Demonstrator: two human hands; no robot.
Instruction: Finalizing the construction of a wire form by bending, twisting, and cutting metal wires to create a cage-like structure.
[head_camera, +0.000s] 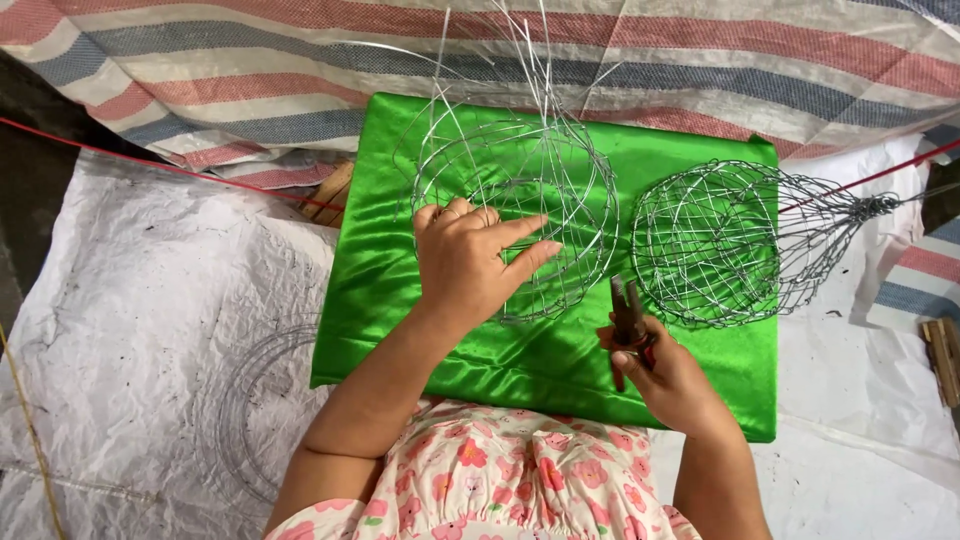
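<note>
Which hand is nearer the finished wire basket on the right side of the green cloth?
Right. The right hand, holding pliers, sits just below the finished wire basket; the left hand rests on the unfinished frame.

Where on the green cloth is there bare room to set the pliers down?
Bare green cloth lies left of the left hand, and along the near edge between both wrists. The middle is crowded: unfinished wire frame, finished wire basket. The right hand holds the pliers.
</note>
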